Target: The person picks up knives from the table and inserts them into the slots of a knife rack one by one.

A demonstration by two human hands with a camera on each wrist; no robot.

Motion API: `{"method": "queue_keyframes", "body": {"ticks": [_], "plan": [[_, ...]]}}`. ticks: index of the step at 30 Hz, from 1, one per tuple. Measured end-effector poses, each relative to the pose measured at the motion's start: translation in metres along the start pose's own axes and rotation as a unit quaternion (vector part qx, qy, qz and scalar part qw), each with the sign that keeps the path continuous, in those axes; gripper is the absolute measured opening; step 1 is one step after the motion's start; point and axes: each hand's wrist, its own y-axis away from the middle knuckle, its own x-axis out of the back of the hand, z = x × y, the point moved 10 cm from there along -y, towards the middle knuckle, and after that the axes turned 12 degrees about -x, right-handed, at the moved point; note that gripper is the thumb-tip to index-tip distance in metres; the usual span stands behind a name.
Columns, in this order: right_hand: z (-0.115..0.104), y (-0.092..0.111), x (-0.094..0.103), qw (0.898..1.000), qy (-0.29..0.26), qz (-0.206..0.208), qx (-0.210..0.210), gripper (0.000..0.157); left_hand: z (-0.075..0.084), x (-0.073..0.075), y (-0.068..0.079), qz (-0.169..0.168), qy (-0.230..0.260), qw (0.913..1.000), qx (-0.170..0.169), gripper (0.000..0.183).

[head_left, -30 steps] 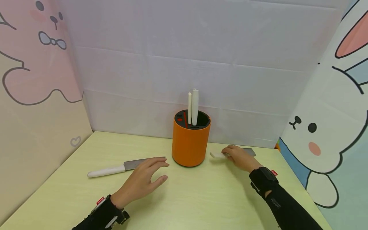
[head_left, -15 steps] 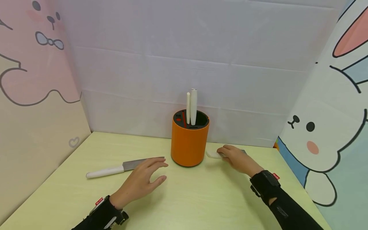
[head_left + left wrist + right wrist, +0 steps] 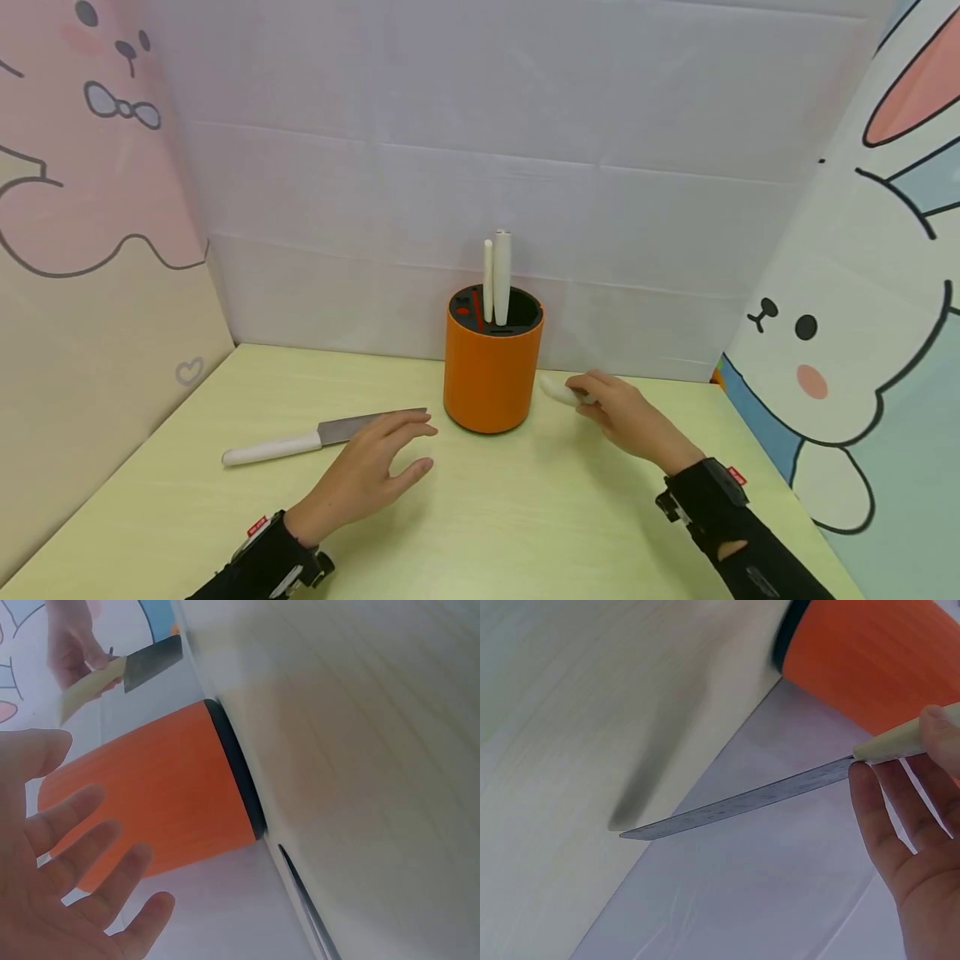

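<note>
My right hand (image 3: 626,417) pinches the pale handle of a knife (image 3: 742,806) between thumb and fingers. In the right wrist view its blade is lifted off the table and slants down to the left; in the head view the hand hides the blade. The orange knife block (image 3: 491,379) stands just left of that handle, with two white-handled utensils (image 3: 502,279) upright in its black top. My left hand (image 3: 363,475) holds nothing, its fingers spread and relaxed above the table. Behind it lies a second knife (image 3: 273,450), white handle to the left, its blade tip partly behind the fingers.
The pale wooden table (image 3: 480,533) meets a white sheet (image 3: 390,192) at the back. Walls with cartoon animals (image 3: 825,375) rise along both sides. A black strap with a device (image 3: 708,492) sits on each wrist.
My right hand has drawn the knife slightly left and raised it from the table, its blade turning out of sight behind the hand. The left hand stays almost still.
</note>
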Motion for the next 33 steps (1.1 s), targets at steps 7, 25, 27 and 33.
{"method": "queue_keyframes", "body": {"ticks": [7,25,27,33], "plan": [[-0.016,0.0,0.015,0.995,-0.097,0.03,-0.022,0.042,-0.001,-0.001,0.001,-0.002,0.0,1.0,0.003,0.034],[-0.048,0.001,0.037,0.971,-0.19,0.097,-0.104,0.035,0.0,0.001,0.002,-0.003,0.002,1.0,0.002,0.035],[-0.055,0.001,0.04,0.965,-0.211,0.103,-0.115,0.036,0.0,0.001,0.002,-0.002,0.001,1.0,0.002,0.035],[-0.092,-0.001,0.056,0.947,-0.27,0.114,-0.131,0.032,0.0,0.001,0.001,-0.002,0.0,1.0,0.002,0.035]]}}
